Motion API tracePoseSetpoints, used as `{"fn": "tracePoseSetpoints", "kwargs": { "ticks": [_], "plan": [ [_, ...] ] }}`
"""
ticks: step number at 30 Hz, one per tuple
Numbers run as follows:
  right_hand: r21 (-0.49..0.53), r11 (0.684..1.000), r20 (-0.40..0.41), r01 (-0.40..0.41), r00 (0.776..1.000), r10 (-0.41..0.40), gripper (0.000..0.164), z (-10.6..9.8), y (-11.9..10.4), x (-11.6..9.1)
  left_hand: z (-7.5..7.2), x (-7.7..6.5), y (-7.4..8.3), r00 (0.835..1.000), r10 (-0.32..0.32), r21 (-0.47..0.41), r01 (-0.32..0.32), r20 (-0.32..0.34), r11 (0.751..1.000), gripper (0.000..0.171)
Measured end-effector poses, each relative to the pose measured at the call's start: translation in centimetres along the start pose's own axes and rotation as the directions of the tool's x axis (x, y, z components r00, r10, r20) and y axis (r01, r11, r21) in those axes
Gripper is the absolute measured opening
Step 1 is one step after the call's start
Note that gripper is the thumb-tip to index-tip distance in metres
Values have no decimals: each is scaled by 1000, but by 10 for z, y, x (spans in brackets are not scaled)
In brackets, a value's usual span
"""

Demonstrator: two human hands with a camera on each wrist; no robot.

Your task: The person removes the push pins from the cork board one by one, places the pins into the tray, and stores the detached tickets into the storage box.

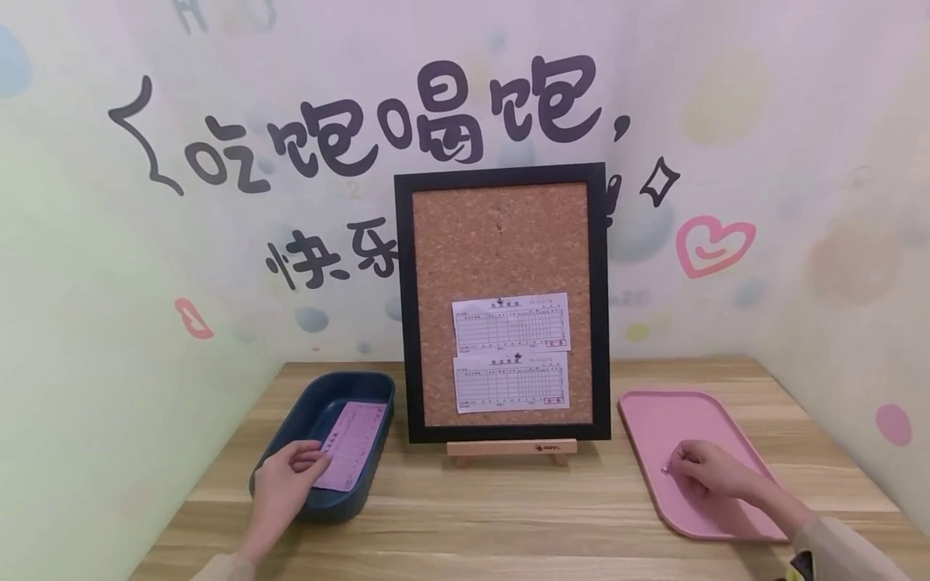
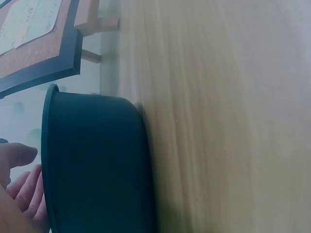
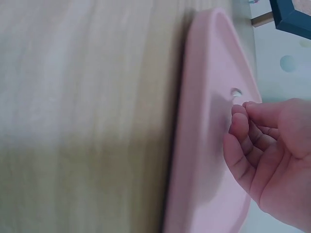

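Observation:
A stack of pink printed slips (image 1: 352, 448) lies in the dark blue bin (image 1: 323, 508) on the left. My left hand (image 1: 285, 480) reaches over the bin's near side, fingertips at the slips' left edge. The left wrist view shows its thumb and fingers apart beyond the bin's wall; the slips are hidden there. Over the pink tray (image 1: 726, 420) on the right, my right hand (image 1: 708, 470) pinches a small silvery pushpin (image 3: 236, 92) between thumb and index finger. The other fingers of that hand are curled.
Between bin and tray, a black-framed corkboard (image 1: 501, 242) stands on a small wooden easel (image 1: 512, 449). Two white printed slips (image 1: 512, 327) are pinned low on it, one above the other. Behind the wooden table (image 1: 508, 516) rises a wall with painted lettering.

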State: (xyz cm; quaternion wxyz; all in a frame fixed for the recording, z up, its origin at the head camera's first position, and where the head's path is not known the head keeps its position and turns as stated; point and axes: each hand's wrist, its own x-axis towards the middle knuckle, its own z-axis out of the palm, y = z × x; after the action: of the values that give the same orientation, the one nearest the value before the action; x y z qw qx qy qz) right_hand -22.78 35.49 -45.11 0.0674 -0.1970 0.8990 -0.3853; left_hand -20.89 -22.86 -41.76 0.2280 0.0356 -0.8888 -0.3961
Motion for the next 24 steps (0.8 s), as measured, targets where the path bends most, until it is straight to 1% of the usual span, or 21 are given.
{"fn": "tracePoseSetpoints", "kwargs": {
  "ticks": [3,6,9,11,13,19,24],
  "plan": [
    [-41,999,-15,-3,1000,3,10,-5,-3,4,5,3,5,999,32,-9,-32,-5,999,21],
    [-46,999,-18,-5,1000,4,10,-12,-8,9,10,7,12,999,52,-31,-52,-3,998,22],
    [-55,998,-21,29,999,-30,10,-19,-15,14,17,14,21,998,61,-48,-60,4,997,24],
    [-80,995,-39,56,997,-59,10,-24,-22,19,22,20,27,998,61,-63,-61,4,996,24],
    [-100,993,-54,63,996,-69,11,-30,-29,25,28,27,35,998,61,-81,-61,-2,995,24],
    [-132,991,-73,29,997,-39,16,-47,-56,44,43,46,65,997,83,-180,-81,4,980,25],
    [-171,984,-110,58,991,-77,16,-57,-85,61,55,56,95,995,101,-257,-91,25,962,27]
  ]
}}
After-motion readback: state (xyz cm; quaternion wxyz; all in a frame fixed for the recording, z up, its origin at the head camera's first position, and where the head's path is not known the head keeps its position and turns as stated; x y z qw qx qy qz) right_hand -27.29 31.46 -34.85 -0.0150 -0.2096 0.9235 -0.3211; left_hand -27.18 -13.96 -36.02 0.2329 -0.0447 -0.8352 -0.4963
